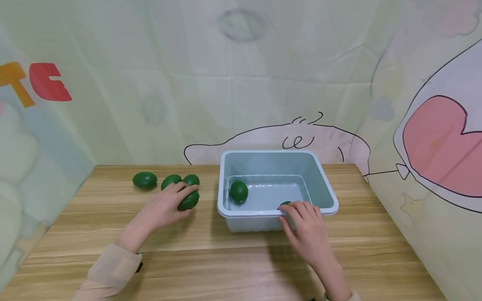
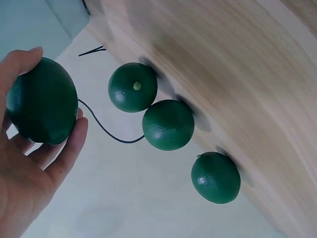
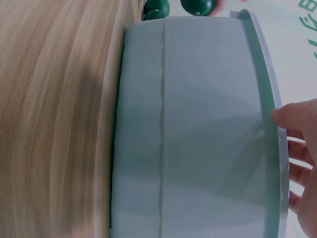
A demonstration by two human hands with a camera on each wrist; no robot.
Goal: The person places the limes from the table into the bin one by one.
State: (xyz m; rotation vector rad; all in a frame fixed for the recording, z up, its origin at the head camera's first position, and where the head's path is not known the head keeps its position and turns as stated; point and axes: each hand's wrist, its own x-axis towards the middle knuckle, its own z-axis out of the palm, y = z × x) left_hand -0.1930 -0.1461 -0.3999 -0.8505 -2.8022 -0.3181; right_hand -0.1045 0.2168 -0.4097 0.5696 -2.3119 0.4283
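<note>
Glossy dk-green fruit (image 2: 42, 101): 1 in L hand (image 1: 163, 210), 3 on table (image 1: 196, 267), 2 in lt-blue bin (image 1: 256, 224) (1 mostly hidden).

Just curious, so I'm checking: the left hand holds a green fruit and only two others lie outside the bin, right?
Not quite: the left hand holds a green fruit, but three others, not two, lie outside the bin, as the head view shows.

A pale-green printed backdrop (image 1: 188, 54) behind the wood-grain tabletop (image 1: 192, 267) bears 2 letters (image 1: 48, 82), orange and red, and a balloon (image 1: 453, 81) with a pink heart (image 1: 438, 146).
</note>
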